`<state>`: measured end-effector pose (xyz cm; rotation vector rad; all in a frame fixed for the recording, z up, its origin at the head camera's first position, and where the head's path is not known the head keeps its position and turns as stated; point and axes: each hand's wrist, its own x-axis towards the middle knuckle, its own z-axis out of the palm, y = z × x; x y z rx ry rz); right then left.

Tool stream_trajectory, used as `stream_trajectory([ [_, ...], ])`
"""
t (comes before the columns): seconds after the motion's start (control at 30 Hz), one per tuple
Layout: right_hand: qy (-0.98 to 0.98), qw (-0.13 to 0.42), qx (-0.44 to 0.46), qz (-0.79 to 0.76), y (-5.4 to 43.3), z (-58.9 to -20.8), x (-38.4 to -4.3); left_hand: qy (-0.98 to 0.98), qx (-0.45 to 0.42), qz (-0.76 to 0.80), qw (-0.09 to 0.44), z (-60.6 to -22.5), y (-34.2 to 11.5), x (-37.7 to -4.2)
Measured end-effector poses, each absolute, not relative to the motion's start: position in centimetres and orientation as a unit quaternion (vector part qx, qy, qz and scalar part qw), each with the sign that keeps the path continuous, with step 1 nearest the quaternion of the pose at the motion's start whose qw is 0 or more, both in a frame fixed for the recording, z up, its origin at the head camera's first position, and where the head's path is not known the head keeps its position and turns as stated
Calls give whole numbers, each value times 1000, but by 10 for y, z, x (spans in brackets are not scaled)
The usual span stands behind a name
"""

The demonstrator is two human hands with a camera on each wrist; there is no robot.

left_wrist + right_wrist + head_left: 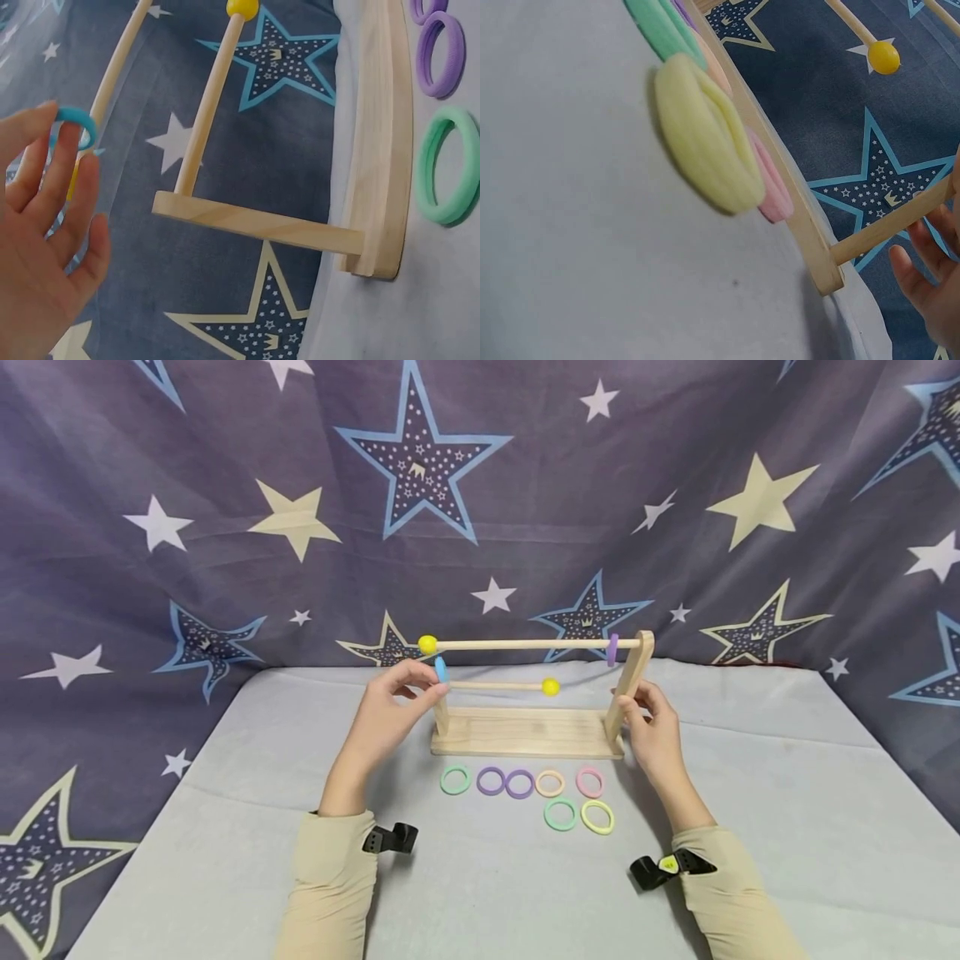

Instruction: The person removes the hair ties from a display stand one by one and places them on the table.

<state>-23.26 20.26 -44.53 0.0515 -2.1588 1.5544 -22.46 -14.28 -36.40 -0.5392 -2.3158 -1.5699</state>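
My left hand (387,707) pinches a blue hair tie (441,670) between thumb and fingertips, just below the yellow ball (427,645) at the upper rod's left end. In the left wrist view the hair tie (91,129) overlaps that rod. A wooden rack (525,732) with two uprights stands on the table. At its right upright (630,681), my right hand (654,731) grips the wood, thumb in front. A purple hair tie (612,649) hangs on the upper rod (525,645) near this upright. The lower rod (498,686) ends in another yellow ball (551,687).
Several loose hair ties lie before the rack: green (455,780), purple (491,781), peach (550,783), pink (589,782) and yellow (597,817) among them. Behind the table (787,793) hangs a star-patterned cloth (540,527).
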Motion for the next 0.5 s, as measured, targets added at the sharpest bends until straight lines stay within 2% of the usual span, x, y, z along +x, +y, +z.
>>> stream_trajectory([
  [0.2, -793, 235, 19, 562, 203, -446, -233, -810, -211, -540, 95, -365, -135, -223],
  [0.5, -791, 235, 21, 565, 204, -445, -232, -814, -231, -530, 52, -372, -119, -222],
])
